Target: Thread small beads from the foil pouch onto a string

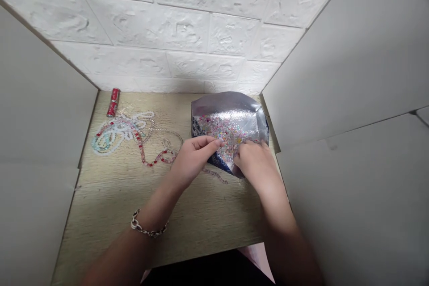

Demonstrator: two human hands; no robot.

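Observation:
A silver-lined bag (231,103) lies opened out on the table, with many small coloured beads (223,132) heaped inside. My left hand (192,156) is over the bag's left edge, thumb and forefinger pinched together; whatever is between them is too small to make out. At the right side of the beads, my right hand (254,161) reaches in with curled fingers, their tips hidden. A strand of red and pink beads (142,149) runs from the left toward my left hand. A short beaded end (216,175) shows below the bag, partly covered by that hand.
Several white, clear and turquoise bead strands (112,136) lie tangled on the left of the wooden table (201,223). Behind them sits a red cylinder-shaped pair (113,103). A white brick-patterned wall (187,31) closes the back; grey panels (351,76) flank both sides.

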